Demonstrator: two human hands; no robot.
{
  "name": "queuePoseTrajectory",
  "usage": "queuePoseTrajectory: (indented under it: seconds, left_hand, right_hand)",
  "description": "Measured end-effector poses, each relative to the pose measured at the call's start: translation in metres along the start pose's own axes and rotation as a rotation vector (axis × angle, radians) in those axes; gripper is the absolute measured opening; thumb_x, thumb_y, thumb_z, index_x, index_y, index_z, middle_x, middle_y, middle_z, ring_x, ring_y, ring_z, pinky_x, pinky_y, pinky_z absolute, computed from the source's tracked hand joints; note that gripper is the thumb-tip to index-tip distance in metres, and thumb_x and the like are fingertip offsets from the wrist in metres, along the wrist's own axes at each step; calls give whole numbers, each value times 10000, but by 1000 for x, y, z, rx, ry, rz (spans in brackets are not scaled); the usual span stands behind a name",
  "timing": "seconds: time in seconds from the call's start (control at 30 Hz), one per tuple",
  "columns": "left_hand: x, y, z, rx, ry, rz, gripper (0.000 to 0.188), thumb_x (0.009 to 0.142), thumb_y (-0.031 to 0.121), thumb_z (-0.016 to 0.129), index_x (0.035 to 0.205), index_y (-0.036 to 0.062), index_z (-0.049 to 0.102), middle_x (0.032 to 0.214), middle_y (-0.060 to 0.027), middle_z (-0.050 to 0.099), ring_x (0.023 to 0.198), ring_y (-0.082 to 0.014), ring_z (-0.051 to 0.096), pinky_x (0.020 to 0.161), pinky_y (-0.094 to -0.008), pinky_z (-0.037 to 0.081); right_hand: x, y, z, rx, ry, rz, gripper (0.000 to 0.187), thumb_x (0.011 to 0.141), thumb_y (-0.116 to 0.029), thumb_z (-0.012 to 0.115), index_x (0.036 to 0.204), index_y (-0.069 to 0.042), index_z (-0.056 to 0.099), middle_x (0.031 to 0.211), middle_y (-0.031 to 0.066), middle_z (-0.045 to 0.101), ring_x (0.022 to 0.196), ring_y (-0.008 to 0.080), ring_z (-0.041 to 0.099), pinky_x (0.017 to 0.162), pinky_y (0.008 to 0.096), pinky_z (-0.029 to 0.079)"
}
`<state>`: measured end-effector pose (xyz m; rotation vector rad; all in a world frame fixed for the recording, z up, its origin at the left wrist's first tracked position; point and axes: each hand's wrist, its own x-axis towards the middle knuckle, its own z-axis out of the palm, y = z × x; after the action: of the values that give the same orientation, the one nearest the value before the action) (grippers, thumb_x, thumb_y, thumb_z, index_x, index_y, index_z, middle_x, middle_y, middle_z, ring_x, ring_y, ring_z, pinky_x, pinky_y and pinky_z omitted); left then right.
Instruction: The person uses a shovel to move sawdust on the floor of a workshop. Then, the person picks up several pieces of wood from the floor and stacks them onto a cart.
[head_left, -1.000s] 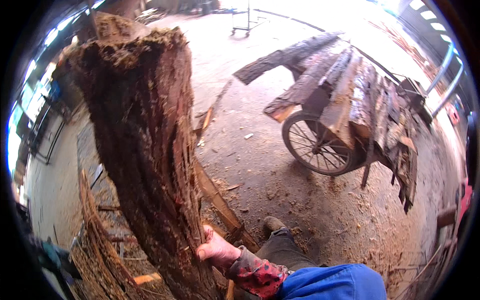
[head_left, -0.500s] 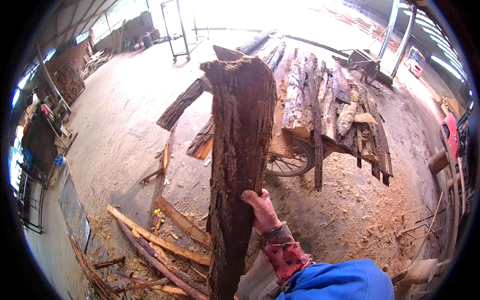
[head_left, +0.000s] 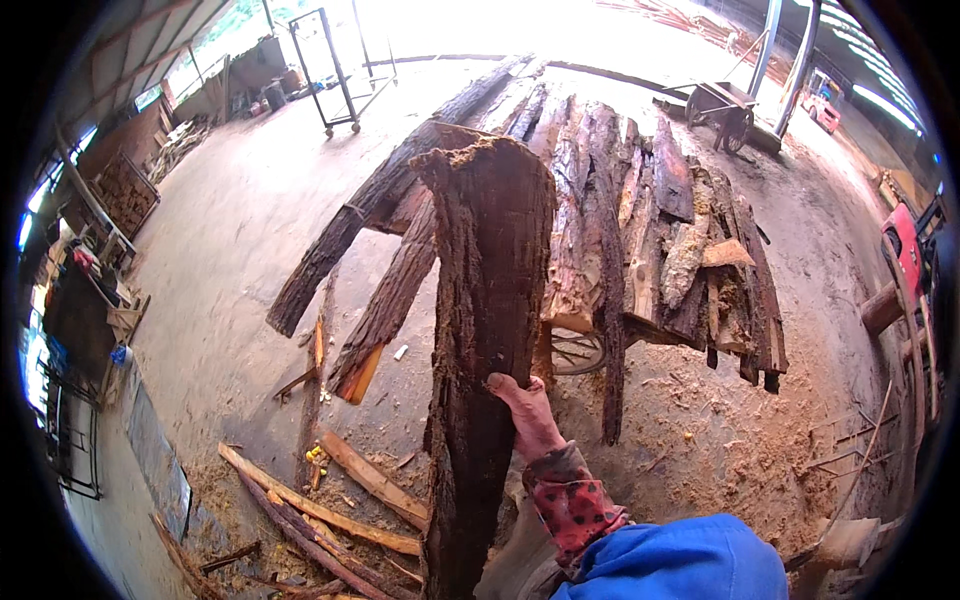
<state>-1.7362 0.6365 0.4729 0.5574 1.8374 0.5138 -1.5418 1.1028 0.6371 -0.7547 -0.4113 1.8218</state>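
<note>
My right hand [head_left: 530, 418] comes in from the lower right and grips the right edge of a long, dark bark slab [head_left: 490, 320], its thumb lying on the brown face. The other fingers are hidden behind the slab. It stands upright in the middle of the view, with rough bark along its left side and a ragged top end. Behind it, several bark-covered slabs [head_left: 585, 190] lie side by side on a cart, whose spoked wheel [head_left: 578, 355] shows partly beneath them. My left hand is out of view.
Split wood strips [head_left: 320, 510] and bark scraps lie on the floor at lower left. Two long slabs [head_left: 330, 250] jut from the load toward the left. A wheeled metal frame [head_left: 325, 75] and a wooden handcart [head_left: 722, 112] stand farther back. Sawdust [head_left: 720, 450] covers the floor at right.
The loaded cart now appears nearer, and more of the slabs on its left shows. The held slab's top end sits slightly lower in view. My right hand keeps its grip.
</note>
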Motion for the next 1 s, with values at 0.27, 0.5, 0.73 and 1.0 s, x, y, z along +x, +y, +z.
queuePoseTrajectory:
  seconds: [0.27, 0.5, 0.73, 1.0]
  left_hand:
    - [-8, -54, 7, 42, -41, 29, 293, 732, 88, 667, 998, -17, 604, 744, -51, 606, 601, -152, 541, 534, -294, 452]
    - [-15, -133, 36, 21, -123, 52, 301, 727, 86, 687, 1000, -16, 612, 753, -57, 622, 619, -158, 562, 547, -298, 467]
    - [-16, -173, 52, -38, -304, 54, 343, 723, 84, 720, 1033, -10, 608, 808, -76, 644, 691, -174, 598, 598, -313, 494]
    - [-28, -162, 73, 283, -149, 165, 375, 702, 140, 739, 1028, -11, 633, 844, -96, 661, 730, -187, 614, 654, -320, 501]
  right_hand:
    - [-9, -50, -72, -132, 134, -243, 201, 758, -97, 739, 928, -31, 654, 832, 9, 651, 696, 103, 600, 628, 244, 493]
    - [-78, -99, -155, -247, 282, -376, 389, 797, -271, 692, 1088, -32, 595, 984, 48, 629, 868, 178, 615, 781, 329, 511]
    - [-121, -111, -187, -205, 304, -418, 393, 800, -257, 698, 1104, -36, 583, 988, 33, 625, 876, 170, 612, 800, 311, 506]
    - [-110, -123, -250, -157, 395, -349, 352, 770, -206, 740, 1045, -23, 619, 1015, 41, 623, 895, 168, 598, 790, 323, 505]
